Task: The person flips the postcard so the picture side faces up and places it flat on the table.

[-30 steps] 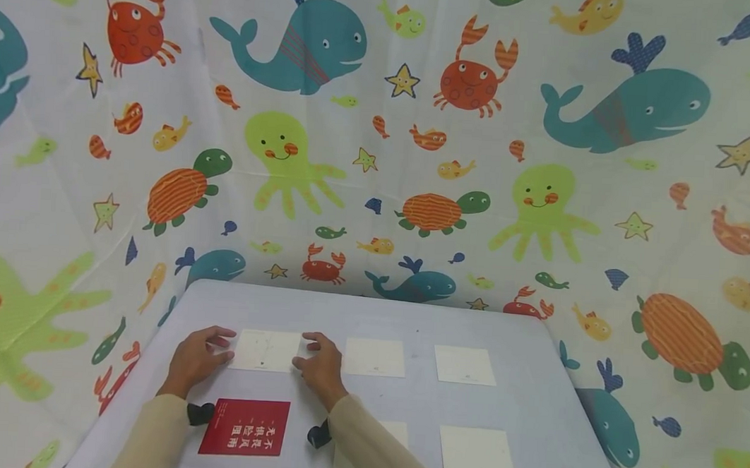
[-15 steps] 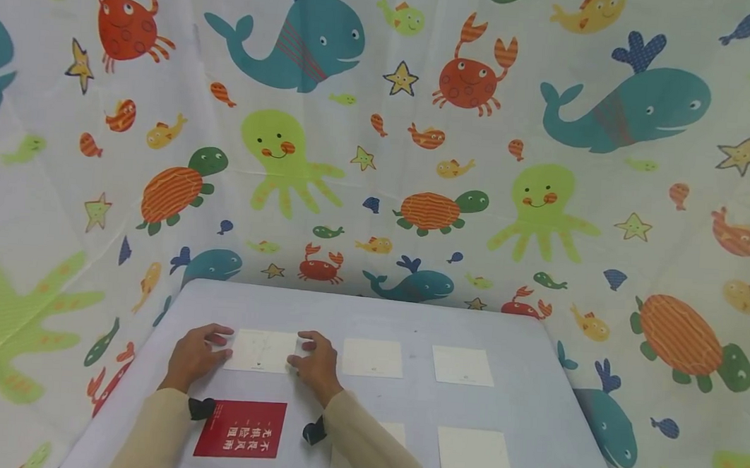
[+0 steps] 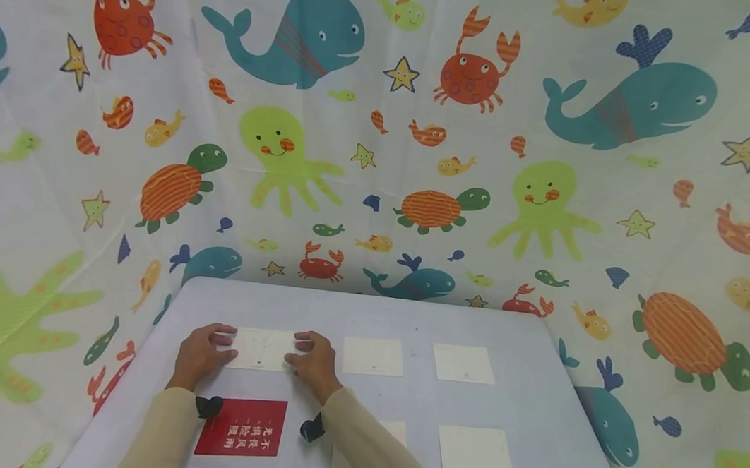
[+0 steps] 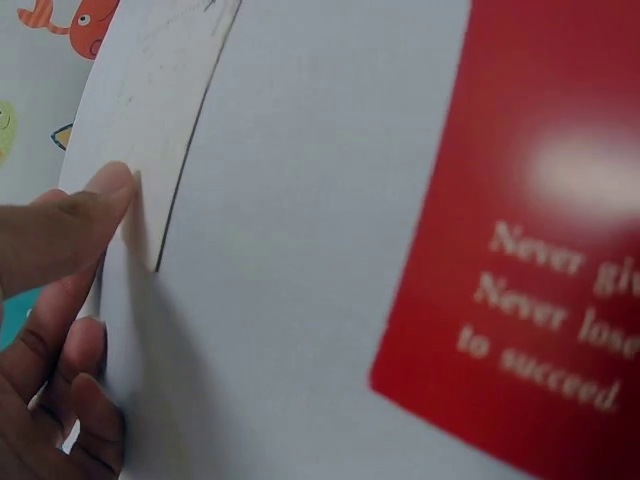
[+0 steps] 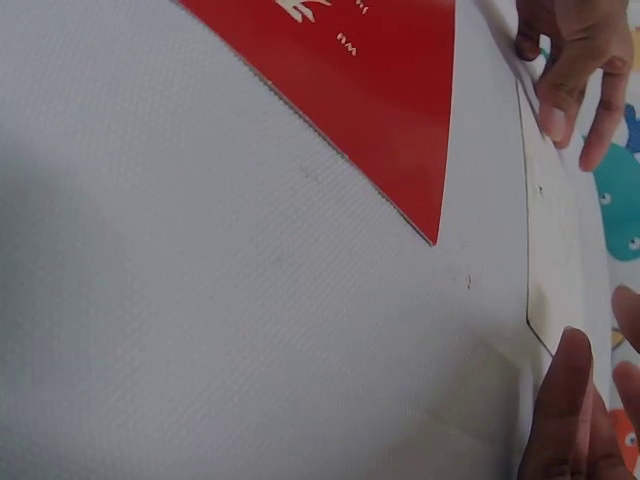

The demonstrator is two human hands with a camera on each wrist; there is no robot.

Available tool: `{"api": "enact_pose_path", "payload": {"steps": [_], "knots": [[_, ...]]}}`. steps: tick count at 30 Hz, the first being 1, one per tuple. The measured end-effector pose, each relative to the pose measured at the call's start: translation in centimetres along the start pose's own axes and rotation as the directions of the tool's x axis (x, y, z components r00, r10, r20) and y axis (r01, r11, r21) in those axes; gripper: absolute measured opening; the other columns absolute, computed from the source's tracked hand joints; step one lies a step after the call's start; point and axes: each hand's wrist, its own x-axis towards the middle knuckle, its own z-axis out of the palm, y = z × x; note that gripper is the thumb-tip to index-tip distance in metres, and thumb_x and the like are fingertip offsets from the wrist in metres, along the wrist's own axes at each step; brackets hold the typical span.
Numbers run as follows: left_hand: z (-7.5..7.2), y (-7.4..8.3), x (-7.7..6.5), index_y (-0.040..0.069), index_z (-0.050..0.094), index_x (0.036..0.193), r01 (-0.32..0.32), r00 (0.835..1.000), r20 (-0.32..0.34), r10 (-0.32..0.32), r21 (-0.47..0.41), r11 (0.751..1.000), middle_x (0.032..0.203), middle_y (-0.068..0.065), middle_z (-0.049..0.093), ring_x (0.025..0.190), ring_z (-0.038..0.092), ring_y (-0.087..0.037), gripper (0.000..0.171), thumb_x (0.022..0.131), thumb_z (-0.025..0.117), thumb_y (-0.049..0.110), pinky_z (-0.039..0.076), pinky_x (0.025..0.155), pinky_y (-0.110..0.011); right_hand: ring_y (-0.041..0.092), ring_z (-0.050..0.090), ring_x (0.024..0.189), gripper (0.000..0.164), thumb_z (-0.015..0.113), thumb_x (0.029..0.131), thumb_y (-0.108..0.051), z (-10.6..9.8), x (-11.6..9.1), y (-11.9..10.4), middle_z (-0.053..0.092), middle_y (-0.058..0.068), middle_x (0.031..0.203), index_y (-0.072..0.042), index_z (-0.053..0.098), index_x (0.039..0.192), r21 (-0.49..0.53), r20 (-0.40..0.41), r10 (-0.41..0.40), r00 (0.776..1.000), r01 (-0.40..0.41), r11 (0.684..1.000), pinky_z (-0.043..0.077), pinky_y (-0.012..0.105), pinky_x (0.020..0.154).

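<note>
In the head view a white card with faint line marks lies flat on the table, lengthwise between my hands. At its left end is my left hand, thumb and fingers spread apart. My right hand is at the right end, its fingers loosely bent. The left wrist view has the left thumb laid over the card's end, with the other fingers past its edge. In the right wrist view the right thumb comes right up to the card's corner.
A red card with white lettering lies nearer me, between the forearms. White cards lie to the right, and another is partly under my right sleeve. Behind the table hangs a sea-animal cloth.
The head view has shifted slightly. My left hand has edged right, onto the card's left end, and the right hand sits slightly closer to it; the card stays flat.
</note>
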Motion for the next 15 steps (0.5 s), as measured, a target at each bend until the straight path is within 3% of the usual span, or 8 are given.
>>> {"api": "enact_pose_path", "payload": {"steps": [15], "knots": [[0.31,-0.07,-0.12,0.004,0.065,0.136,0.013,1.0,-0.011,-0.013,-0.006,1.0,0.133,-0.026,0.07,0.129,0.06,-0.051,0.048,0.092,0.081,0.013,0.049,0.108,-0.067,0.01,0.069,0.086,0.031,0.085,0.088,-0.008,0.23,-0.19,-0.38,0.076,-0.001,0.115,-0.016,0.077,0.117,0.03,-0.014,0.028,1.0,-0.027,0.999,0.061,0.029,0.072]]}}
